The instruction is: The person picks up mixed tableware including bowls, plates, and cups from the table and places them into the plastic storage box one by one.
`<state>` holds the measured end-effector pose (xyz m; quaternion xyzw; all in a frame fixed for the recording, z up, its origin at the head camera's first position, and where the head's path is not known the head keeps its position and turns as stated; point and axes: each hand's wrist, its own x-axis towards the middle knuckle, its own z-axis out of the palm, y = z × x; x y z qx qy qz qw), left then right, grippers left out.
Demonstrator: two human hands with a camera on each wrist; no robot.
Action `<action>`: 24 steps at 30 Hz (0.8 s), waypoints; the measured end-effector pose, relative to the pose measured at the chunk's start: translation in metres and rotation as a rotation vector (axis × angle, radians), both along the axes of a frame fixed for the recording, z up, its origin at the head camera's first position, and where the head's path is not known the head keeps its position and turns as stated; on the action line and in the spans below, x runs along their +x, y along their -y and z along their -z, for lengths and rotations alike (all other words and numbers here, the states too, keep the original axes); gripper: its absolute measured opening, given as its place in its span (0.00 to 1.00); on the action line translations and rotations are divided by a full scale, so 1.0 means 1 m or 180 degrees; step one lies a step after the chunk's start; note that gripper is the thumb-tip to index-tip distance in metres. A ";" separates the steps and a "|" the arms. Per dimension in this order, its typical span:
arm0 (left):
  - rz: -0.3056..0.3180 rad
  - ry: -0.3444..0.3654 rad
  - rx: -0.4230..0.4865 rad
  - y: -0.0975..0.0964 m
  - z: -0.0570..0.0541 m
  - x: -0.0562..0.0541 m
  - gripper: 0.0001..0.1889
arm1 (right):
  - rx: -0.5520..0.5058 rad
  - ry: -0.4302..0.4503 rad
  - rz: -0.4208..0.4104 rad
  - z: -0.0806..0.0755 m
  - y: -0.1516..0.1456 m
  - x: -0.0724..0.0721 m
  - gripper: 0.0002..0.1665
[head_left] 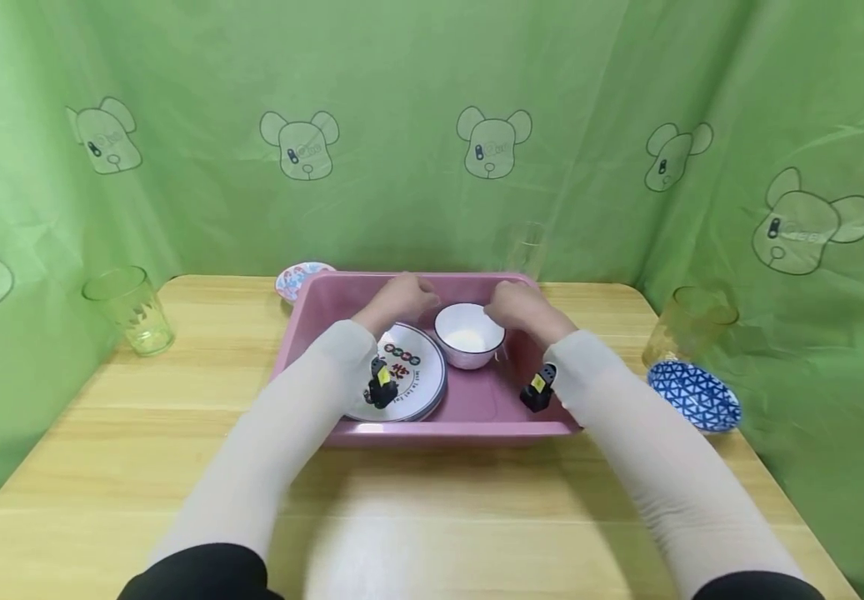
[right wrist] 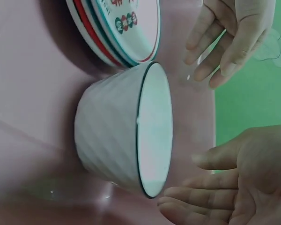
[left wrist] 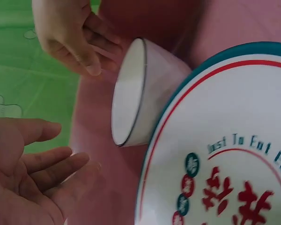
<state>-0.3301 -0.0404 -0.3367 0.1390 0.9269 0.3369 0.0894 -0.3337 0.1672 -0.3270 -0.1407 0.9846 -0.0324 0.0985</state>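
Observation:
A white bowl (head_left: 469,330) with a dark rim stands upright in a pink tub (head_left: 461,429). Beside it lies a stack of round white plates (head_left: 412,371) with green and red rings and red lettering, seen close in the left wrist view. My left hand (head_left: 405,298) hovers behind the plates, to the left of the bowl, its fingers loosely extended and holding nothing. On the bowl's other side is my right hand (right wrist: 225,183), fingers relaxed, with the fingertips close to the rim. Whether they touch the rim I cannot tell. The bowl leans on neither palm.
A greenish glass (head_left: 132,312) stands on the left of the wooden table (head_left: 417,517). On the right are an amber glass (head_left: 690,321) and a tilted blue-patterned bowl (head_left: 694,396). Behind the tub are a patterned dish (head_left: 298,279) and a clear glass (head_left: 526,247). A green curtain (head_left: 402,200) surrounds the table.

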 end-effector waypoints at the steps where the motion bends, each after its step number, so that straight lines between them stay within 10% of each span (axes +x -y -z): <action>1: 0.0016 -0.0008 0.0014 0.003 -0.003 0.000 0.18 | 0.0035 -0.0022 -0.0082 -0.002 0.000 0.001 0.18; 12: -0.0092 -0.0082 0.0365 0.047 -0.038 0.008 0.22 | -0.0639 -0.0107 0.0171 -0.027 -0.017 0.010 0.20; 24: -0.0401 0.0036 0.0356 0.114 -0.051 0.009 0.23 | -0.0832 -0.0349 0.0335 -0.034 -0.058 0.020 0.26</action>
